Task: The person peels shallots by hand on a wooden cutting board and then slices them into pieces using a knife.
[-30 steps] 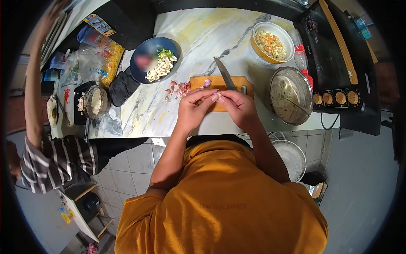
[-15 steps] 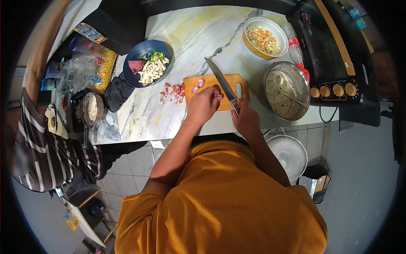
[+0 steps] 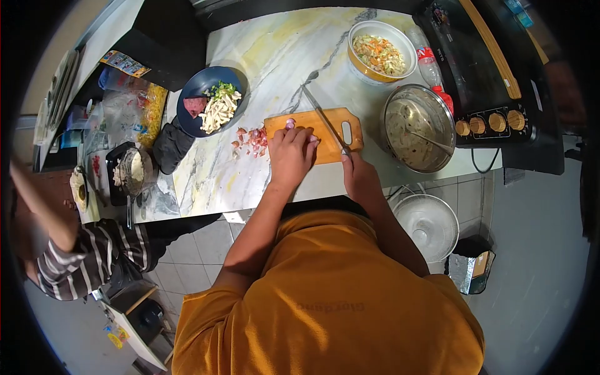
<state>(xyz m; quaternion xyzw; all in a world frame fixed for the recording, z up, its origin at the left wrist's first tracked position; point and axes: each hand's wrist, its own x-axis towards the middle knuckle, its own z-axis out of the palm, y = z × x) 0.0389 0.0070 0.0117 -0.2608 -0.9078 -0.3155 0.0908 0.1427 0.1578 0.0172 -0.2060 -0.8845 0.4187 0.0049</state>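
A wooden cutting board [image 3: 329,149] lies at the counter's front edge. My left hand [image 3: 291,159] rests on its left half, fingers curled down over a shallot [image 3: 313,140] that shows pinkish at the fingertips. Another shallot piece [image 3: 290,123] sits just beyond the knuckles. In my right hand [image 3: 362,179] is the handle of a kitchen knife [image 3: 322,114], gripped at the board's right front corner. Its blade slants up and left across the board, seen nearly edge-on and apart from the shallot. Shallot skins [image 3: 255,140] are scattered left of the board.
Back left is a dark plate [image 3: 187,123] of chopped food. On the right stand a bowl of shredded vegetables [image 3: 381,55], a metal pot [image 3: 417,164] with a spoon, a bottle [image 3: 429,69] and an oven [image 3: 494,106]. A co-worker's arm [image 3: 47,206] is at far left.
My left hand has shifted slightly left, its fingers now flatter over the shallot. The knife has turned so its blade looks thinner. The co-worker's raised arm has come down.
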